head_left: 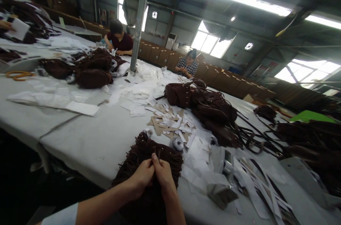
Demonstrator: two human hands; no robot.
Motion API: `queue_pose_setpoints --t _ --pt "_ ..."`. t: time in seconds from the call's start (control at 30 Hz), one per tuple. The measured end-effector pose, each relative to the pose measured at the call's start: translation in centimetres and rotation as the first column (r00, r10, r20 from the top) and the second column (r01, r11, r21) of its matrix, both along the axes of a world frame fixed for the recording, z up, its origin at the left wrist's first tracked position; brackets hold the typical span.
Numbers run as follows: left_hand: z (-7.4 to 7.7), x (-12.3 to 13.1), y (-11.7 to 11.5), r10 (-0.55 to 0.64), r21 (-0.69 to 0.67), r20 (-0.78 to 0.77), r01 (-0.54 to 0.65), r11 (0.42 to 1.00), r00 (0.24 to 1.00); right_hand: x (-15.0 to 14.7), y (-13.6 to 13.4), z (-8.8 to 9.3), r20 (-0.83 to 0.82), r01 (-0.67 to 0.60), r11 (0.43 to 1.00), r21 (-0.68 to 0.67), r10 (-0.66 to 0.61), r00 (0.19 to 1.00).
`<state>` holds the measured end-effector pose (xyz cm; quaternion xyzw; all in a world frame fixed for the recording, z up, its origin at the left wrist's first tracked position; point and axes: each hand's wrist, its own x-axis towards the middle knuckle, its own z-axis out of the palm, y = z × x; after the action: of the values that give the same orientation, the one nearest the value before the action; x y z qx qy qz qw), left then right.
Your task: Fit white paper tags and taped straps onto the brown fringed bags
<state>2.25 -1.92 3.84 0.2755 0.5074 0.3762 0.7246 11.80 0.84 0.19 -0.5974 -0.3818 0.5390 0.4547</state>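
A dark brown fringed bag with metal eyelets along its upper edge lies at the table's front edge, directly before me. My left hand and my right hand meet over its middle, thumbs side by side and fingers curled under. A thin brown cord of the bag shows at the thumb tips, pinched between the hands; most of it is hidden by the fingers. Beside the bag's upper right corner sits a small roll wrapped in clear plastic.
Paper and card strips lie behind the bag. Brown bags with long straps are heaped at right, more bags at left. A metal tape dispenser stands at right. Orange-handled scissors lie far left. Two people sit across the table.
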Motion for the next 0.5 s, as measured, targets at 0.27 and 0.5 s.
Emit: queue_pose_setpoints --t 0.27,0.5 --pt "-0.4 -3.0 2.1 -0.309 0.077 -0.016 0.309 0.948 0.951 0.0 -1.1 0.4 -0.185 0.076 0.997 -0.008 -0.076 0.980" --pt "-1.0 -3.1 6.8 -0.375 -0.043 0.031 0.376 0.926 0.927 -1.2 -1.6 1.4 -0.178 -0.001 0.998 0.059 0.012 0.984"
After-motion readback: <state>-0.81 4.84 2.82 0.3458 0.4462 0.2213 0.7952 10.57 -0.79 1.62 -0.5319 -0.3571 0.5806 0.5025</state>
